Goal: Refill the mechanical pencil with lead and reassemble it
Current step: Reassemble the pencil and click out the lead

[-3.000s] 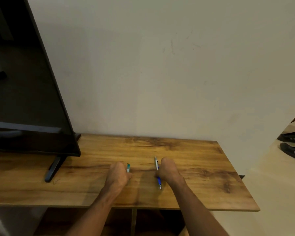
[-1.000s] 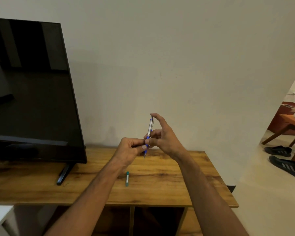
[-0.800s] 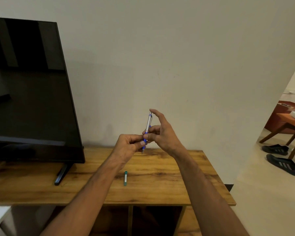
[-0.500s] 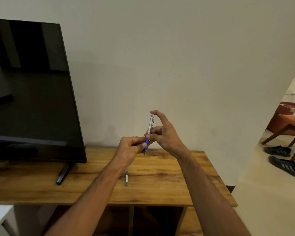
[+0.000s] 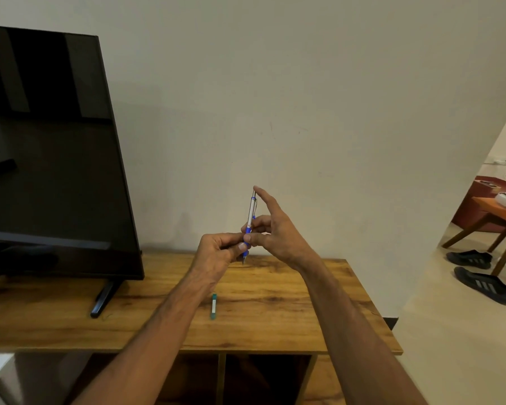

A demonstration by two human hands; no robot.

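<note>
Where a television (image 5: 47, 147) stands, the wooden table (image 5: 289, 323) also bears a lead tube (image 5: 214, 306).

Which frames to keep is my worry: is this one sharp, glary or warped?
Head view: pencil reasonably sharp, light soft and even. Head view: TV screen carries dim reflections, no harsh glare. Head view: TV's edge leans, likely wide-lens distortion.

Two hands (image 5: 216, 249) (image 5: 278, 235), one mechanical pencil (image 5: 250, 214), one lead case (image 5: 214, 306), one television (image 5: 50, 141) and two shoes (image 5: 469, 257) (image 5: 484, 285) are counted
</note>
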